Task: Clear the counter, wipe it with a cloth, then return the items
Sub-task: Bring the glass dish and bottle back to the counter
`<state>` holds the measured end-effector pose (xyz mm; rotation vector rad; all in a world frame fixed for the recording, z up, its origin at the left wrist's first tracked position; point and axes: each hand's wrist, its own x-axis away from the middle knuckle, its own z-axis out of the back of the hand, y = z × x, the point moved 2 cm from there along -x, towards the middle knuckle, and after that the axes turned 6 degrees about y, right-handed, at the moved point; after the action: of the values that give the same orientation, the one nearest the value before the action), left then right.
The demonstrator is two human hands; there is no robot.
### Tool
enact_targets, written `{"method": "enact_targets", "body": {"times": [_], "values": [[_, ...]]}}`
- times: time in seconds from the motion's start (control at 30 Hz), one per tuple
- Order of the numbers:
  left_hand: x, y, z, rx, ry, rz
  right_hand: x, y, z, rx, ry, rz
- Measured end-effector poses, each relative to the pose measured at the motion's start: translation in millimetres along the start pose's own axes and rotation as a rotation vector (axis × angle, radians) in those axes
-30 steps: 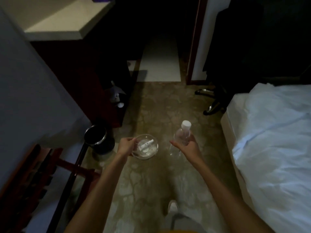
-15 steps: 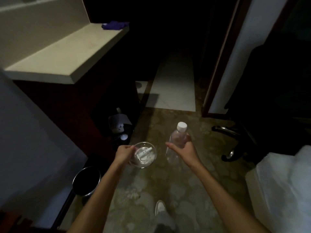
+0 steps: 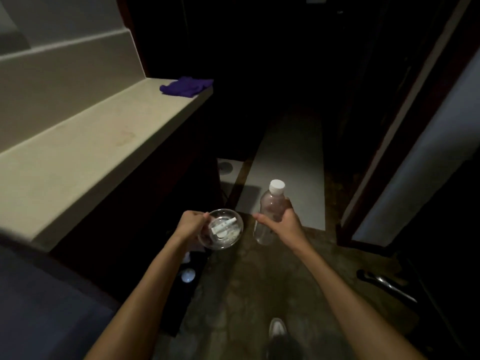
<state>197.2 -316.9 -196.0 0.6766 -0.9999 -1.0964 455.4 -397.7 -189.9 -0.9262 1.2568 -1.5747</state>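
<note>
My left hand (image 3: 191, 224) grips the rim of a clear glass bowl (image 3: 225, 241) that holds a small white tube and some bits. My right hand (image 3: 281, 223) is closed around a clear plastic bottle (image 3: 270, 203) with a white cap, held upright. Both are carried above the floor, in front of me. The pale counter (image 3: 85, 157) runs along the left, bare except for a purple cloth (image 3: 185, 86) bunched at its far end.
Dark cabinet fronts sit under the counter. A dark doorway and a door frame (image 3: 384, 157) lie ahead and to the right. A chair base (image 3: 387, 284) shows at the right on the mottled floor. My shoe (image 3: 277, 329) is below.
The view has swung up and left as I walk forward: the bed and bin have left the frame, and the counter with the purple cloth now fills the left. Both hands keep their hold.
</note>
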Motion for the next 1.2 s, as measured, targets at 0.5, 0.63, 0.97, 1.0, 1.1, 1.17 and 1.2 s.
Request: {"method": "enact_targets", "body": {"times": [0.5,0.63,0.97,1.0,1.1,1.17,1.2], "values": [[-231.9,234.0,102.5,0.084,0.359,-0.040,-386.5,-178.2,-105.5,-0.095,-0.309,0.345],[-288.7,259.0,164.4,0.144,0.461,0.010,-457.8,-221.6,-178.9,-0.103,-0.423,0.452],[-390.0,269.9,264.1,0.311,0.744,0.200,-595.1,-306.7,-343.6,-0.141,-0.606,0.482],[-398.5,270.2,268.3,0.322,0.765,0.216,-605.5,-312.3,-358.2,-0.134,-0.633,0.489],[-427.5,266.9,281.1,0.351,0.863,0.268,-639.7,-326.3,-404.8,-0.122,-0.707,0.501],[-444.2,260.3,289.5,0.361,0.933,0.317,-659.4,-332.3,-435.2,-0.106,-0.748,0.513],[-451.5,257.5,294.1,0.367,0.964,0.343,-667.5,-334.8,-448.7,-0.097,-0.759,0.506]]}}
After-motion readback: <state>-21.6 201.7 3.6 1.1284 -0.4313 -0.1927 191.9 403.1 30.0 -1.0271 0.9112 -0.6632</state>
